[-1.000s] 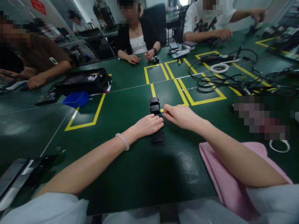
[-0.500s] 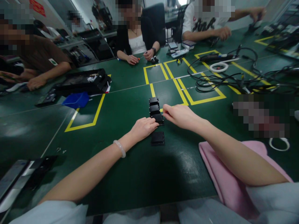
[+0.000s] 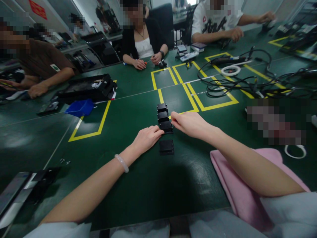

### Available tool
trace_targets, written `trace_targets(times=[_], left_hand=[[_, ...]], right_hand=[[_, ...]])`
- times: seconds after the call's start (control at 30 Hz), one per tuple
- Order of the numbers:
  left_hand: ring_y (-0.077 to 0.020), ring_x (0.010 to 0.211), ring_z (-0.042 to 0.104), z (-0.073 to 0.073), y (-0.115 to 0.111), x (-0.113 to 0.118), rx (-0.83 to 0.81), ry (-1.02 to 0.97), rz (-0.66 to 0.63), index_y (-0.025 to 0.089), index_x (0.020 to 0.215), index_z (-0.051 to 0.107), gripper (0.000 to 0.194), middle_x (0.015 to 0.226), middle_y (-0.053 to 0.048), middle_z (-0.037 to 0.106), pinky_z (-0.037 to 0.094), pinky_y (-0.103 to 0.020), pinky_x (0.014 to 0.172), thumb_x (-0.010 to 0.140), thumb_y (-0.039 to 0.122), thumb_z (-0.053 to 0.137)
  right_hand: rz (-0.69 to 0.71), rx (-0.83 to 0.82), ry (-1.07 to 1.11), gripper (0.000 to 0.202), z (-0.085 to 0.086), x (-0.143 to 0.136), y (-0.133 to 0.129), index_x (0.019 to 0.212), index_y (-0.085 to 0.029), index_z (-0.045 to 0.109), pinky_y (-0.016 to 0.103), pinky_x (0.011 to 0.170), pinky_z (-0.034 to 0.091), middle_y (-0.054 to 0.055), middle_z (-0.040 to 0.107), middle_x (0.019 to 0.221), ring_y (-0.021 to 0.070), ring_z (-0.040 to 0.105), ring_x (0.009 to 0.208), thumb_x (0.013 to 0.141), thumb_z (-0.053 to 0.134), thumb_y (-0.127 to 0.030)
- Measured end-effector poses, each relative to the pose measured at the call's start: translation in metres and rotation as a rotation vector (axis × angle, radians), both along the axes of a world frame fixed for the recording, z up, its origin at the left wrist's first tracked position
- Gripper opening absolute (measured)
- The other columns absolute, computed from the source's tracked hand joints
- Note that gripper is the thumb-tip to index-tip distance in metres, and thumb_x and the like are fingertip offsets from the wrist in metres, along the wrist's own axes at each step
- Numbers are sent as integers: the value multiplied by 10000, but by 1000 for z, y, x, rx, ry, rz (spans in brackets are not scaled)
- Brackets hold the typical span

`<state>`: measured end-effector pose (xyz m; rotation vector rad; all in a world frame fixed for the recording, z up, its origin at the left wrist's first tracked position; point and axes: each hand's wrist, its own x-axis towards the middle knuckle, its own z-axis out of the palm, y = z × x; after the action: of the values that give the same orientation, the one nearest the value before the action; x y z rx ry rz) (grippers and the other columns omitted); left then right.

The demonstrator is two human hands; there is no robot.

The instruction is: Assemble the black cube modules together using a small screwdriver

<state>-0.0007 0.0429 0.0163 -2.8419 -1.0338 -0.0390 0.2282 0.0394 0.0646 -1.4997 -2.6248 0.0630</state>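
Note:
Three small black blocks stand in a row at the middle of the green table: a far one (image 3: 162, 107), a middle one (image 3: 163, 116) and a near one (image 3: 166, 126). A separate flat black block (image 3: 166, 147) lies closer to me. My left hand (image 3: 149, 138), with a pale bracelet on the wrist, has its fingers together and their tips at the near block's left front corner. On the right side of that block, my right hand (image 3: 186, 123) is closed, thumb and fingers pinched; what they hold, if anything, is too small to make out.
A pink cloth (image 3: 223, 172) lies under my right forearm. Black cables (image 3: 223, 89) are tangled at the right, a blue tray (image 3: 79, 107) and black casing (image 3: 86, 87) sit at the left. Several people sit around the green table (image 3: 128, 115). Small screws (image 3: 64, 161) lie left.
My left hand has drawn back slightly to the left, showing more of the near block. My right hand keeps its pinch beside the block. The whole view has shifted a little.

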Motion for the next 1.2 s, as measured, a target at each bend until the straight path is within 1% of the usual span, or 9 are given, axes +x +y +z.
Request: trace_targets(times=[0.23, 0.37, 0.5, 0.63, 0.83, 1.0, 1.1, 1.17, 1.2], left_hand=[[-153, 820, 556, -9, -2, 1, -52, -88, 58, 178, 990, 559, 189, 919, -42, 596, 445, -261, 678, 952, 224, 380], [-150, 818, 574, -12, -3, 0, -80, -163, 58, 162, 971, 574, 216, 914, -56, 613, 470, -267, 701, 957, 242, 374], [-166, 896, 593, -9, -9, -7, -90, -279, 94, 168, 998, 595, 227, 969, -66, 632, 495, -299, 769, 955, 247, 386], [-172, 934, 596, -1, -23, -24, -124, -385, 178, 173, 1031, 607, 234, 1021, -67, 633, 512, -326, 811, 949, 256, 405], [-163, 887, 610, 10, -49, -57, -170, -434, 359, 163, 1017, 613, 219, 1001, -63, 632, 529, -319, 795, 924, 286, 457], [-162, 838, 617, 17, -69, -91, -65, -490, 550, 175, 980, 611, 198, 950, -48, 651, 518, -284, 736, 896, 317, 502], [-162, 822, 623, 20, -87, -131, 63, -518, 744, 191, 969, 622, 215, 933, -30, 658, 502, -276, 747, 873, 362, 535], [-169, 822, 628, 19, -102, -168, 202, -537, 889, 185, 991, 625, 252, 929, -24, 660, 485, -296, 803, 865, 386, 541], [-172, 794, 626, 18, -111, -189, 304, -537, 970, 182, 979, 633, 267, 903, -18, 658, 482, -294, 780, 852, 402, 550]], right_hand=[[-8, -31, -12, 287, 3, 0, -1, 1065, -204, 495, 265, 532, 237, 61, 696, 858, 191, 632, 706, 956, 302, -386], [-10, -27, -14, 282, 2, 0, -1, 1061, -206, 492, 267, 531, 236, 61, 694, 852, 195, 631, 708, 956, 299, -381], [-16, -26, -19, 292, 2, -1, 0, 1052, -201, 492, 266, 525, 225, 64, 688, 836, 191, 625, 699, 956, 292, -391], [-13, -15, -16, 287, 1, 0, 0, 1047, -204, 488, 263, 524, 223, 59, 681, 811, 190, 619, 688, 955, 287, -387], [1, -9, 3, 262, 0, 0, -1, 1018, -209, 490, 258, 527, 228, 48, 675, 791, 184, 614, 682, 951, 301, -379], [-6, -8, 4, 244, 3, 0, -3, 1004, -210, 490, 260, 527, 231, 41, 669, 784, 188, 613, 679, 945, 318, -372], [-11, -23, 1, 246, 4, -1, -3, 1012, -211, 493, 260, 530, 236, 43, 670, 795, 192, 614, 686, 944, 322, -373], [-11, -32, -3, 254, 4, -1, -2, 1017, -211, 493, 260, 533, 239, 45, 672, 796, 195, 614, 686, 945, 317, -380], [-11, -34, -5, 260, 3, -1, -2, 1018, -211, 492, 261, 534, 241, 47, 671, 794, 195, 614, 684, 945, 313, -385]])
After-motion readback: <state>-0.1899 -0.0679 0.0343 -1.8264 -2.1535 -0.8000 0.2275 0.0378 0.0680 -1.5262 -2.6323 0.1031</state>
